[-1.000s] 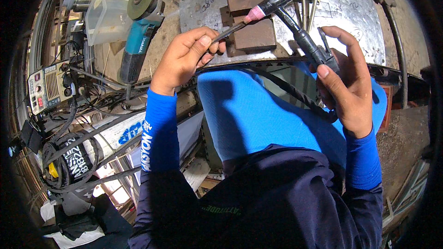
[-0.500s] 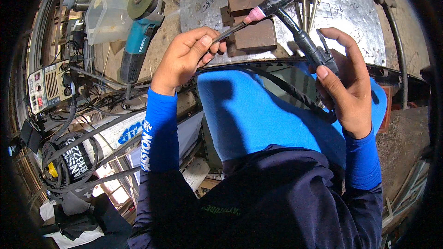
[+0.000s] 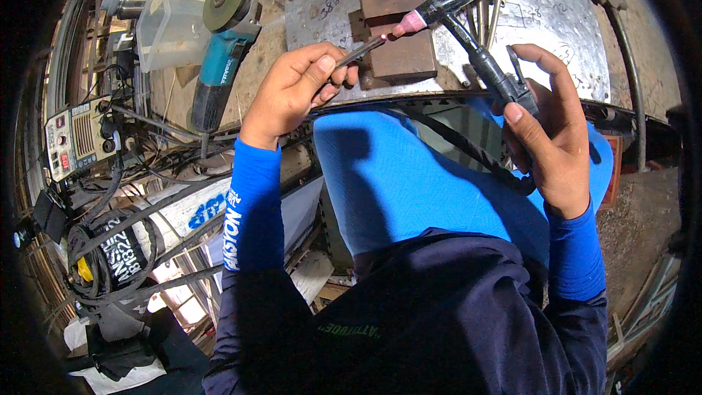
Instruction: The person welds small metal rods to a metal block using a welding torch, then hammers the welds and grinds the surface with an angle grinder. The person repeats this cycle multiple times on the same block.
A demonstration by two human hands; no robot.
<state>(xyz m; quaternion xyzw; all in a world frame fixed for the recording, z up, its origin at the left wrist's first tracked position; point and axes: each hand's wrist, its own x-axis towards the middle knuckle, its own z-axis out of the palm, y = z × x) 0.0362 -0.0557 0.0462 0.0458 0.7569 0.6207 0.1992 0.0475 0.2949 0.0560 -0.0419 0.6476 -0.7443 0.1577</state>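
My left hand (image 3: 285,99) is closed in a pinch around a thin dark metal rod (image 3: 360,52), which slants up to the right and shows a small pinkish bright spot at its tip. My right hand (image 3: 553,135) grips a black TIG welding torch (image 3: 468,42) by its handle, the index finger at the lever switch. The torch's pink nozzle (image 3: 412,23) points down-left, a small gap away from the rod's tip. Behind and below the nozzle lie two brown blocks (image 3: 404,57) on a marked metal plate (image 3: 322,18).
A teal angle grinder (image 3: 219,66) lies left of the plate, beside a clear plastic bin (image 3: 172,25). Several metal rods (image 3: 496,14) rest behind the torch. A hammer-like bar (image 3: 621,58) lies at the right. The welding machine (image 3: 79,139) and coiled cables (image 3: 117,252) are at far left.
The torch has shifted slightly right, and a gap now shows between its nozzle and the rod's tip, where they met before. My left hand has stayed nearly still.
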